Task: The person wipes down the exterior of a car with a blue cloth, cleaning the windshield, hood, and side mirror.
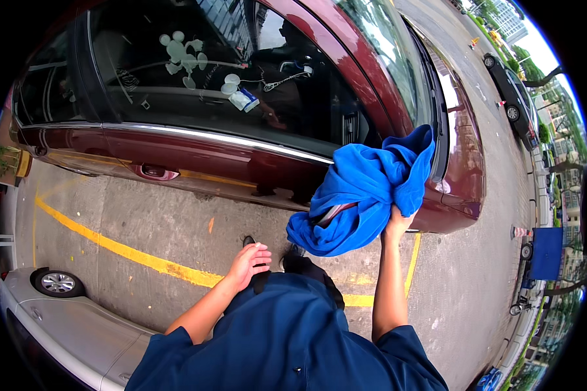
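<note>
My right hand [398, 224] grips the lower right edge of a large blue cloth [359, 188], its fingers mostly hidden behind the folds. The cloth is draped in a bunch over what appears to be the side mirror, near the front of a dark red car [210, 154]; a bit of dark red and a glassy edge show through a gap in the folds. My left hand [250, 264] hangs with nothing in it, fingers apart, in front of my dark blue shirt, below the car's front door.
A silver car [78, 322] is parked behind me at lower left. Yellow lines [166, 266] mark the concrete ground. The red car's door handle [155, 172] is left of the cloth. Farther right are a black car [511, 100], a traffic cone [521, 232] and a blue-covered cart [547, 253].
</note>
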